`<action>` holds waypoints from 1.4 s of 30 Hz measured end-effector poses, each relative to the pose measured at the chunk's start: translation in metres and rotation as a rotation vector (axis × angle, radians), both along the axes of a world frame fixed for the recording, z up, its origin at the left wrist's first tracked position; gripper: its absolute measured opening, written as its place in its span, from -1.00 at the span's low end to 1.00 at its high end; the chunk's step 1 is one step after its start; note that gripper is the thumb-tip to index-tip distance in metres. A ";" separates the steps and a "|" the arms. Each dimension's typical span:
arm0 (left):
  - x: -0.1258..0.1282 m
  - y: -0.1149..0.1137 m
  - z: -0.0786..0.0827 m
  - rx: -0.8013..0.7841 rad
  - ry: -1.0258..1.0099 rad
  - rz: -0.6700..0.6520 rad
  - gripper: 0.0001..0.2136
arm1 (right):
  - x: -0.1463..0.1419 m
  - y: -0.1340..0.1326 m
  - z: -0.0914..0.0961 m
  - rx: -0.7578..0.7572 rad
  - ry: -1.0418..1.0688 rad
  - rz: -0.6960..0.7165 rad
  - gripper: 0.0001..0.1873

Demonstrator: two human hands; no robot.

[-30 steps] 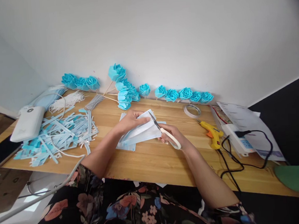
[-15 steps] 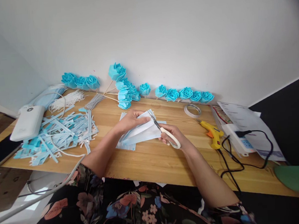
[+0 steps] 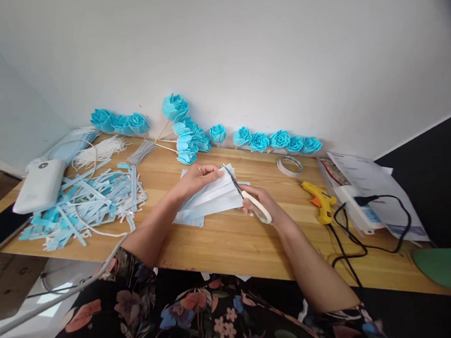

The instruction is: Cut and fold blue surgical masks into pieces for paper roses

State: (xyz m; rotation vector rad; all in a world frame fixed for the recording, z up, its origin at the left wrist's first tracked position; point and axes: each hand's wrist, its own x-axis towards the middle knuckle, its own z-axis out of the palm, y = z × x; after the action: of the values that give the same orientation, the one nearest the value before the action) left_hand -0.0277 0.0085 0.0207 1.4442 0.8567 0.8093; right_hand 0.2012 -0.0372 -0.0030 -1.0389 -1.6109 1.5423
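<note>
My left hand (image 3: 200, 179) pinches the upper edge of a pale blue and white face mask (image 3: 212, 200), held just over the table. In my right hand (image 3: 258, 200) is a pair of scissors (image 3: 256, 206) with cream handles. Their dark blades point up and left along the right edge of the mask, close to my left fingertips. Under the mask lies more light blue mask material, partly covered. The right fingers are partly hidden behind the handles and the mask.
Cut blue and white strips (image 3: 94, 199) lie in a heap at left, beside a white power bank (image 3: 40, 186). Blue fabric flowers (image 3: 185, 135) line the wall. On the right are a tape roll (image 3: 289, 166), a yellow glue gun (image 3: 319, 201) and a power strip (image 3: 360, 211) with cords.
My left fingers have shifted slightly along the mask's upper edge, and the scissor blades have changed angle a little beside it. The view has moved slightly.
</note>
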 end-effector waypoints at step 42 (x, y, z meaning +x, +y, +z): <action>0.001 0.015 -0.005 -0.429 -0.842 0.371 -0.78 | -0.004 0.002 0.012 -0.027 0.273 -0.401 -0.40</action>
State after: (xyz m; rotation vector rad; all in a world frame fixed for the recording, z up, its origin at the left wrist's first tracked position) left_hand -0.0271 0.0239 0.0162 0.4721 0.5804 1.2868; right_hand 0.1969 -0.0352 0.0095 -1.0393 -1.1195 1.3646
